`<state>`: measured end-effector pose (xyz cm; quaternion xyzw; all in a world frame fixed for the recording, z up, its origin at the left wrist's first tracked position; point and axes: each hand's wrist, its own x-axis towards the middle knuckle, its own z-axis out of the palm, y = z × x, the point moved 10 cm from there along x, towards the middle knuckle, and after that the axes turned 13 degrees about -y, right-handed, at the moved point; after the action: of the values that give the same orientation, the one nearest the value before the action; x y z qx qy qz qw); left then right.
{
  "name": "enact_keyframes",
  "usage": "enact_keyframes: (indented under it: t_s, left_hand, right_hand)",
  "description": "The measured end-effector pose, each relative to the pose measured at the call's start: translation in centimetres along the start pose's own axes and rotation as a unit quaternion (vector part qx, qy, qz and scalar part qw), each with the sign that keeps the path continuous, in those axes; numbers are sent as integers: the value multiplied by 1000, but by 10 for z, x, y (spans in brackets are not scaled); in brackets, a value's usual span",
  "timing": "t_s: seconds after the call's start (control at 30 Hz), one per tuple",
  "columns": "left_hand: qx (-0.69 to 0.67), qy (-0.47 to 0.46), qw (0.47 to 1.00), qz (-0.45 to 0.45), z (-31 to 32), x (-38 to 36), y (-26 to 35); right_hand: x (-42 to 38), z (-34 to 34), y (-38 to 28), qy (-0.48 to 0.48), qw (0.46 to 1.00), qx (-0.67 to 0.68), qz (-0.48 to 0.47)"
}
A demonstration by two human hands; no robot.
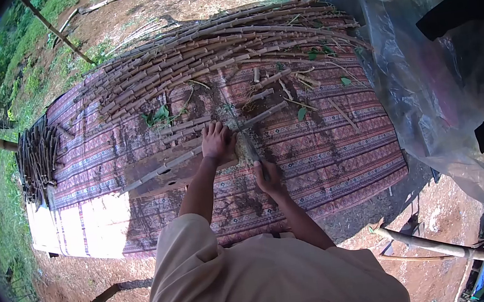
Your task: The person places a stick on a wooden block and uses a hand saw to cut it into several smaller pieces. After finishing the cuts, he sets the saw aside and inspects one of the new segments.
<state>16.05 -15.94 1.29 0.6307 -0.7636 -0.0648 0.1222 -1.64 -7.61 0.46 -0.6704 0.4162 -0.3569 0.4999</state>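
My left hand (216, 141) presses down on a long knobby stem (173, 162), fingers closed round it. The stem lies slantwise over a wooden board (187, 173), and its far end (268, 114) reaches beyond the blade on the right. In my right hand (268, 177) is the handle of a long-bladed cutting tool (249, 144). Its blade points away from me and meets the stem just right of my left hand. Whether its edge is toothed cannot be made out. Pale crumbs (245, 155) lie around the blade. Shorter stem pieces (187, 127) rest beyond my left hand.
Long stems (210, 48) are heaped across the far side of the patterned cloth (329, 164). A stack of short cut stems (38, 156) sits at the left edge. Green leaves (158, 116) and twigs are scattered about. Plastic sheeting (402, 69) hangs at the right.
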Motion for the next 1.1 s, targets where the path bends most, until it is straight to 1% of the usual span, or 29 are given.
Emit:
enact_keyframes:
  t_s: [0.07, 0.17, 0.27, 0.3, 0.37, 0.4, 0.5, 0.57, 0.6, 0.63, 0.7, 0.77, 0.83, 0.87, 0.97, 1.07, 1.1]
  left_hand:
    - [11, 28, 1000, 6, -1, 0, -2]
    - [5, -42, 999, -6, 5, 2, -1]
    - [-5, -54, 998, -18, 5, 1, -3]
    - [-10, -53, 998, -28, 6, 2, -5]
    - [-6, -24, 1000, -17, 4, 2, -2]
    - [-1, -13, 1000, -9, 2, 0, -1]
    - [7, -16, 1000, -3, -1, 0, 2]
    - [-1, -3, 1000, -12, 2, 2, -3]
    - [-4, 2, 1000, -17, 1, 3, -5]
    - [-1, -1, 1000, -16, 2, 4, -7]
    - [1, -5, 1000, -18, 5, 3, -7]
    - [6, 13, 1000, -11, 3, 4, -7]
    - [6, 21, 1000, -6, 3, 1, -3]
    - [7, 20, 1000, 1, 0, 1, -1]
    - [5, 14, 1000, 11, -5, -1, 2]
    - [-6, 20, 1000, 0, -2, 1, -2]
    - [-9, 23, 1000, -5, -3, 2, -4]
  right_hand:
    - [20, -3, -21, 19, 998, -52, -34]
    - [6, -5, 3, 3, 999, 36, 20]
    - [-41, -6, -3, 1, 1000, -21, 13]
    - [-56, -6, 0, 2, 1000, -10, 16]
    - [-79, -8, 10, 3, 1000, 13, 23]
    - [-74, -9, 6, 13, 1000, 11, 9]
    - [-34, 1, 17, 33, 999, -28, 24]
    - [7, 2, -3, 20, 1000, -4, -3]
    - [16, 3, -9, 13, 1000, 9, -16]
    - [14, 3, -7, 8, 1000, 23, -5]
    - [0, -4, -5, -5, 999, 49, 18]
    - [-39, -7, -5, -3, 1000, -15, 17]
    - [-79, -7, 2, -14, 999, 23, 33]
    - [-85, -6, 4, -19, 998, 43, 38]
    - [-62, 1, 27, 0, 998, 49, 27]
    - [3, 6, 4, 9, 1000, 14, -15]
    - [11, 4, 1, 5, 1000, 10, -19]
